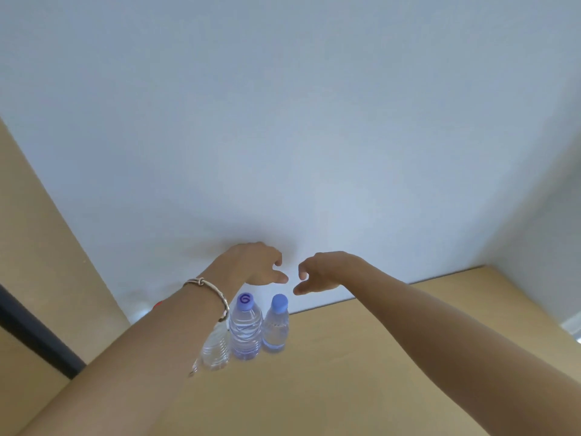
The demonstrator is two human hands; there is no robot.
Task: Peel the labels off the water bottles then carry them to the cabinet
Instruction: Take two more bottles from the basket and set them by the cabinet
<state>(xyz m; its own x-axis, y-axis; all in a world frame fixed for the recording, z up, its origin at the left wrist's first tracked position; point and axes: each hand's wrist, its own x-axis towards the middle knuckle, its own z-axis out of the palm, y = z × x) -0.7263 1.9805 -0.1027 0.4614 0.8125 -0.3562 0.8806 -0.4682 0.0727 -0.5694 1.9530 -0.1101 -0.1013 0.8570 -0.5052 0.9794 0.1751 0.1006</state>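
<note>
Three label-free bottles (246, 328) upright on wooden surface (345, 372) near white wall; leftmost bottle (215, 350) partly hidden behind left forearm. Left hand (259, 264), right hand (317, 272) above, loosely curled, empty.

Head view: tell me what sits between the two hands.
Nothing. In the head view the gap between the left hand and right hand shows only white wall; the bottles stand below it.

Third bottle (216, 350) — top hidden behind the left forearm (176, 335); both elbows cut off.
</note>
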